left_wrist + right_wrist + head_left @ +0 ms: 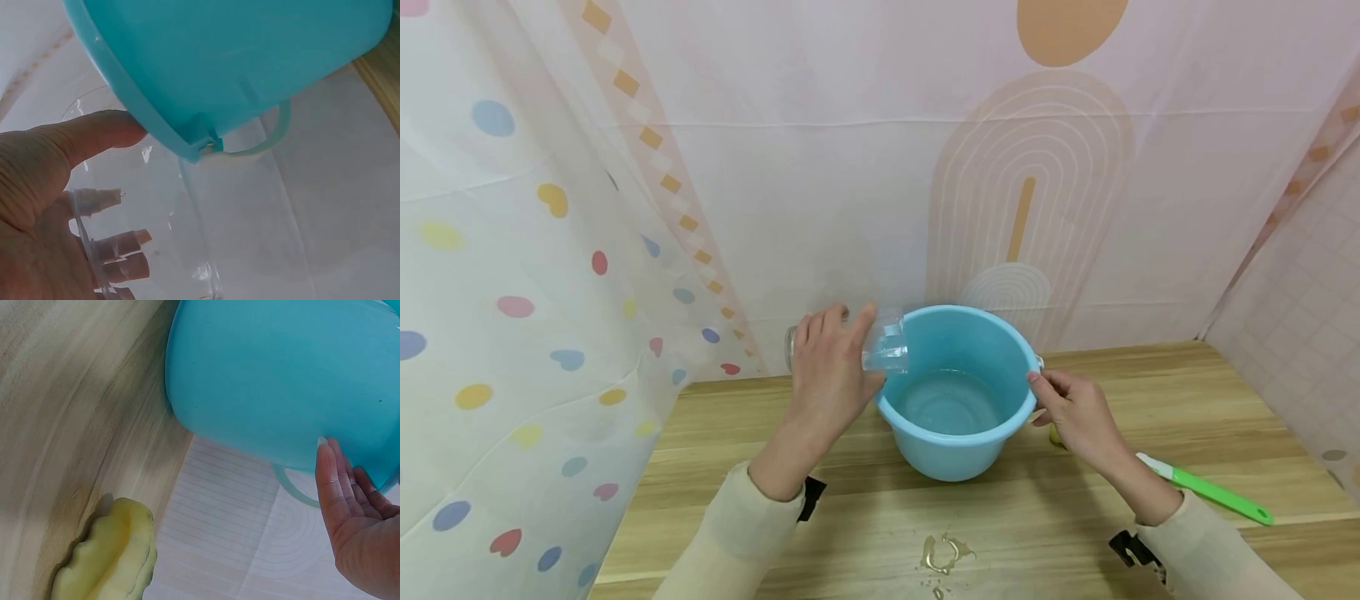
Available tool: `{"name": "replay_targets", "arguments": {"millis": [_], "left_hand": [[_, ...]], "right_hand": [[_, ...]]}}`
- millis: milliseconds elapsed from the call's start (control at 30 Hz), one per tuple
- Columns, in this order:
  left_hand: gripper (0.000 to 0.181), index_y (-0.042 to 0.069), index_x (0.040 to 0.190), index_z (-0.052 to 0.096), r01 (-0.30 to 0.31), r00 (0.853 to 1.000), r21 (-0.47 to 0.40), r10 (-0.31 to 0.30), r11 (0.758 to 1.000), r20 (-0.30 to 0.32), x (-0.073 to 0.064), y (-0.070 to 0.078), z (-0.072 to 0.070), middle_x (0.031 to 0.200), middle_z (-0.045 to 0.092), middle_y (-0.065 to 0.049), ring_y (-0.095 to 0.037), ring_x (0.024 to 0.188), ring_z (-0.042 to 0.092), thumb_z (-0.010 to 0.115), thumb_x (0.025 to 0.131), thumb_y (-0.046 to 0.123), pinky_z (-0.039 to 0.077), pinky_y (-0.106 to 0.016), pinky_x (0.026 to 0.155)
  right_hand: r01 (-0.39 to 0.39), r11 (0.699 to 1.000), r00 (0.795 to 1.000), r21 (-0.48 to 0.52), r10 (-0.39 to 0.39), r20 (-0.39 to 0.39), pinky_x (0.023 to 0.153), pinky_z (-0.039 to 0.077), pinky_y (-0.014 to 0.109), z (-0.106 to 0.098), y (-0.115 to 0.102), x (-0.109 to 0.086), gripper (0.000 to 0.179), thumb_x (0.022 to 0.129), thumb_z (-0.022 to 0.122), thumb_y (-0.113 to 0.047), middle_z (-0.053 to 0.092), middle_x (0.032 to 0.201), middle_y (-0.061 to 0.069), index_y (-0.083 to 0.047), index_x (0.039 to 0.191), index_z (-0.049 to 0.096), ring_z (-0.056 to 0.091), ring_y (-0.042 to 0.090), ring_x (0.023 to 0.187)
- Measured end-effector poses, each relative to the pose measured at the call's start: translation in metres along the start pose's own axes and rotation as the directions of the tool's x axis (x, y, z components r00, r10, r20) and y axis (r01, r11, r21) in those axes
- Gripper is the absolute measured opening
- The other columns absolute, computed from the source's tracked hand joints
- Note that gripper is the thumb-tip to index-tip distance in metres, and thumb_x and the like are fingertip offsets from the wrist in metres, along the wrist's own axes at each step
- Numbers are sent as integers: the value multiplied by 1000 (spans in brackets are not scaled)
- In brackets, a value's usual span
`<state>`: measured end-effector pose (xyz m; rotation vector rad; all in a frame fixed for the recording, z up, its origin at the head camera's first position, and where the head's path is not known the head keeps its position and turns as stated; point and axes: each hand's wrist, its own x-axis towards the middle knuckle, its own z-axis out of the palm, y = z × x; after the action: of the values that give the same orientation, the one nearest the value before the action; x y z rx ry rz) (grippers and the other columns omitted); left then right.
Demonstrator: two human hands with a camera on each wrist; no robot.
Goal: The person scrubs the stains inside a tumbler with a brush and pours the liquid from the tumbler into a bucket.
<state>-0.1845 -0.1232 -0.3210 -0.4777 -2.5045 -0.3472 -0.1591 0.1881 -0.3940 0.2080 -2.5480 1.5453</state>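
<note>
A light blue plastic bucket [951,454] stands on the table with shallow water [951,404] inside. My left hand [831,367] grips a clear cup [886,346], tipped on its side with one end over the bucket's left rim. In the left wrist view, fingers of the left hand [44,181] show through the clear wall, and the thumb reaches the rim. On the opposite side my right hand [1078,412] pinches the bucket's rim. Its fingers lie against the outer wall in the right wrist view, near the handle [294,487].
A yellow sponge [109,550] lies right of the bucket, mostly hidden behind the right hand in the head view. Farther right is a green-handled tool [1217,496] with a white end. Spilled water [943,554] wets the wooden table [842,517] in front. Patterned curtains [820,208] hang behind and left.
</note>
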Motion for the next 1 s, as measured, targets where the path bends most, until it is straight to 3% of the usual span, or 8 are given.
{"name": "replay_targets", "arguments": {"millis": [367,700,1000], "left_hand": [[78,11,132,63,9,995,-77,-17,997,-101,-9,-4,10,123,62,-26,-45,115,59,101,65,17,43,-61,101],[74,13,136,59,58,987,-167,-82,984,-138,-21,-11,17,123,60,-22,-41,118,54,96,73,17,40,-61,104],[77,10,135,62,43,972,-192,-85,980,-218,-24,-14,21,121,62,-20,-40,111,58,99,70,24,45,-60,97]], "right_hand": [[5,1000,1000,7,-5,-3,64,62,30,-2,1,-1,41,112,54,-26,75,95,17,11,119,69,73,38,82],[10,1000,1000,17,-10,-1,64,62,29,0,2,-1,40,112,54,-25,74,96,19,11,119,69,74,38,83],[2,1000,1000,18,-2,3,65,62,29,-1,1,-1,40,112,54,-27,74,96,18,10,119,70,73,38,83]]}}
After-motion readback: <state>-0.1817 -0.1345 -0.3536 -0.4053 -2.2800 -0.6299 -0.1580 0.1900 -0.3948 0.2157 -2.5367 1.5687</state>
